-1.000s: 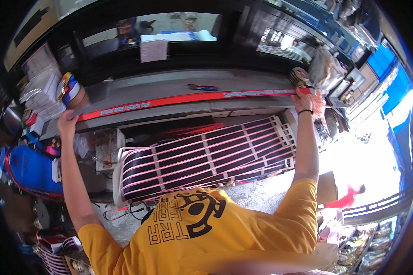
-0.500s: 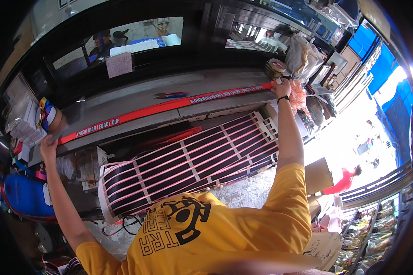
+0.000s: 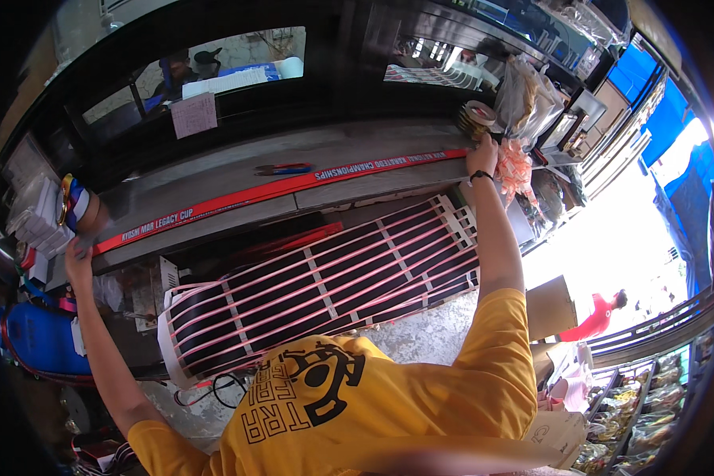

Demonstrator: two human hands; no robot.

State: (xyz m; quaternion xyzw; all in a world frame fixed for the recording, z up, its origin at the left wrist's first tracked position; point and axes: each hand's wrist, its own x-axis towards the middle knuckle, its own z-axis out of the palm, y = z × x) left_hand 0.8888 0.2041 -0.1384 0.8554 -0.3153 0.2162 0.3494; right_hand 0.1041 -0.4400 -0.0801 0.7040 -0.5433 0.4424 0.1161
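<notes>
Both arms are flung wide here: the left hand (image 3: 78, 258) at the far left of the frame pinches one end of a long red ribbon (image 3: 293, 186), and the right hand (image 3: 481, 157), up at the upper right with a dark band at the wrist, presses or grips the other end — whether those fingers are curled round it or just flat on top, I cannot tell from this angle. The ribbon runs in one taut diagonal line across the grey counter (image 3: 230, 170), lying flat on its surface from lower left to upper right, white lettering along it. By the look of it, this is the stretching-out step: the ribbon is pulled to full length and laid along the counter's front edge. The next move would call for keeping the tension even at both ends and holding it straight, since any slack would let it bow. Just above the ribbon's middle lies a small red-and-blue tool (image 3: 282, 169), apart from it. Near the left hand sits a roll with coloured bands (image 3: 78, 208); near the right, rolls of tape (image 3: 476, 117) and a bunch of pale pink ribbon (image 3: 519, 168). Below the counter leans a rack of pink strips (image 3: 325, 278). A yellow shirt (image 3: 389, 397) fills the bottom of frame.
</notes>
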